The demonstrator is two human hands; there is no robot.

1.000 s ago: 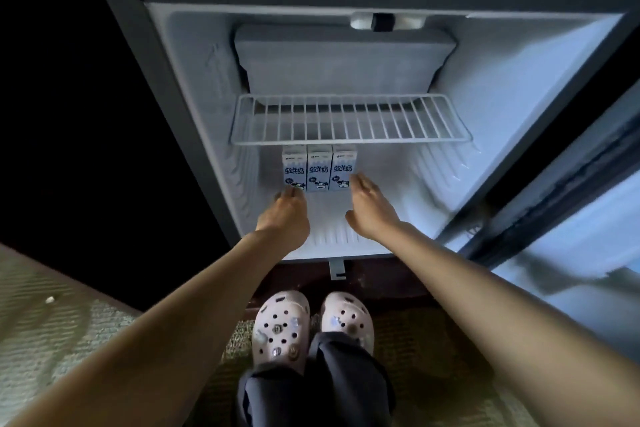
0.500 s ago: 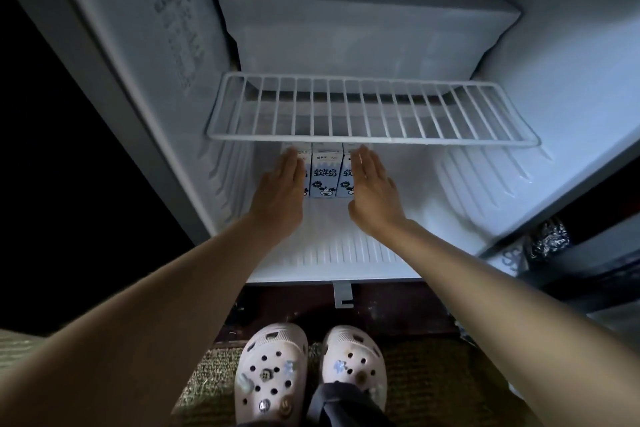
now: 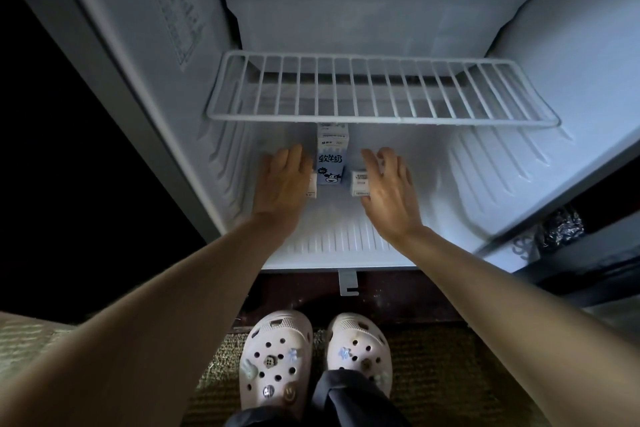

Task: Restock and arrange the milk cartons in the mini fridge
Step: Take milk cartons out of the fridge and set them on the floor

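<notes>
A blue-and-white milk carton with a cow print stands upright at the back of the mini fridge floor, under the wire shelf. My left hand lies over a second carton just left of it; only that carton's white edge shows. My right hand covers a third carton on the right, its white top visible by my thumb. Both outer cartons sit nearer to me than the middle one.
The freezer box fills the top of the fridge above the shelf. The open door hangs at the right with a foil-wrapped item in it. My feet in white clogs stand on a woven mat below.
My hands have closed over the two outer cartons and drawn them forward and apart from the middle one. The view has moved closer into the fridge.
</notes>
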